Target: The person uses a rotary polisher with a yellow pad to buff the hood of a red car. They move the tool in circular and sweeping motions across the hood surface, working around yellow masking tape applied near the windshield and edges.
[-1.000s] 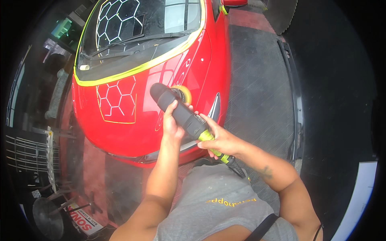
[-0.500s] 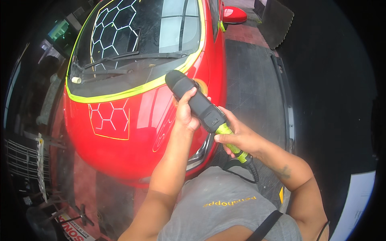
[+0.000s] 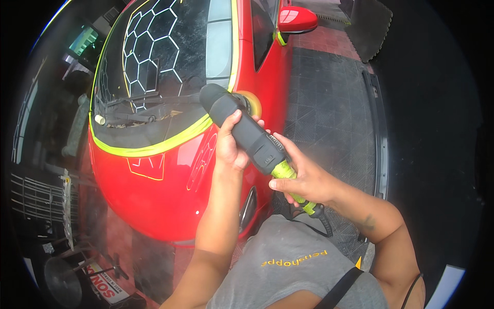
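A black polishing machine (image 3: 242, 129) with a lime-green handle lies across the right side of a red car's bonnet (image 3: 170, 190). Its yellow pad (image 3: 253, 103) presses on the red paint near the windscreen corner. My left hand (image 3: 232, 147) wraps around the black body of the machine from below. My right hand (image 3: 303, 180) grips the green handle at the rear, where a black cord leaves it. The car has yellow-green edging along the bonnet line and a white hexagon pattern on the windscreen (image 3: 159, 56).
A red wing mirror (image 3: 297, 19) sticks out at the top. Dark grid floor tiles (image 3: 329, 113) run along the car's right side. A metal rack (image 3: 36, 201) and a round stand (image 3: 62, 280) with a printed sign sit at the lower left.
The machine and both hands have travelled up the bonnet from its front toward the windscreen corner. The view has followed, so the car now fills more of the frame.
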Tool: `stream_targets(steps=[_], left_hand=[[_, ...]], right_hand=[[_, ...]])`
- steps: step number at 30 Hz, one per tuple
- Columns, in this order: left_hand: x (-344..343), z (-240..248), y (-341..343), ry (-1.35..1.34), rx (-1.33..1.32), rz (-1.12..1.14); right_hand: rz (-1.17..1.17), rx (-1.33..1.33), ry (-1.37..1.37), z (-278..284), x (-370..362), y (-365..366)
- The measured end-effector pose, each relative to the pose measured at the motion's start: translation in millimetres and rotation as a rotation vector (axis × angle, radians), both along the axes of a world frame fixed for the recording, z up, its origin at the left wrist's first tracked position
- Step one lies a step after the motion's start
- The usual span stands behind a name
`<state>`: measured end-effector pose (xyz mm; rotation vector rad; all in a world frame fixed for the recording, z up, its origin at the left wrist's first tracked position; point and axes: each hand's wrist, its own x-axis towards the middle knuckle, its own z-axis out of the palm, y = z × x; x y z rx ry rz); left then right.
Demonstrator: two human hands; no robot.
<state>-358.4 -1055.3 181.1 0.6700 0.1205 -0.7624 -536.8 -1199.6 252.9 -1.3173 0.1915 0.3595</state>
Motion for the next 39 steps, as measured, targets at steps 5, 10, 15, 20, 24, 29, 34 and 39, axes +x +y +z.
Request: stream_targets(steps=[5,10,15,20,24,29,34,39], left_hand=[[4.5,-0.7,-18.2,-0.017,-0.012,0.025],[-11.6,-6.8,-0.7,-0.026,0.047,0.09],[-14.6,1.9,-4.1,-0.042,0.059,0.125],[2.4,-1.2,-20.2,-0.024,0.037,0.03],[-23.3,-8.5,1.3,-0.009,0.078,0.14],[-13.2,-4.3,-8.8,-0.029,0.086,0.155],[-3.3,-3.5,-25.6,-0.035,0.096,0.116],[-21.0,-12.9,-9.8,-0.019,0.089,0.173]], right_hand=[[0.037,0.088,0.0,-2.9,5.9,-28.5],[0.102,0.147,-0.043,-17.8,5.5,-30.9],[0.124,0.141,-0.056,-19.8,11.1,-36.5],[0.115,0.135,-0.002,-12.2,15.2,-46.2],[0.193,0.162,0.018,-22.0,6.4,-37.8],[0.148,0.152,-0.012,-18.8,14.0,-43.4],[0.125,0.135,0.009,-18.7,14.7,-49.7],[0.176,0.16,-0.016,-28.7,10.3,-48.8]])
